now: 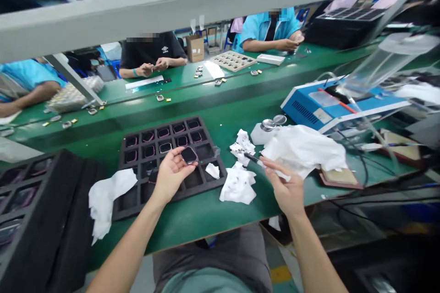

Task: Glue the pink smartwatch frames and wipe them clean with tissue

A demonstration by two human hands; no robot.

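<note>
Over the black foam tray (202, 183), my left hand (171, 171) pinches a square watch case (189, 155) with a dark face and a pinkish rim. Several similar watch cases sit in the tray's compartments, and a crumpled white wipe (212, 170) lies in one of them. My right hand (283, 185) grips a slim pen-like tool (256, 160) with a dark front part and a pale rear; its exact kind is unclear. The tool's dark end points left at a white wipe with dark specks (242, 144). Another speckled wipe (238, 184) lies closer to me.
A white cloth (304, 149), small round metal dishes (268, 124) and a blue machine (309, 107) are to the right. More white wipes (106, 197) overlap the tray's left edge. Black foam boxes (65, 219) stand far left. Co-workers (151, 55) sit across the bench under a shelf beam (172, 16).
</note>
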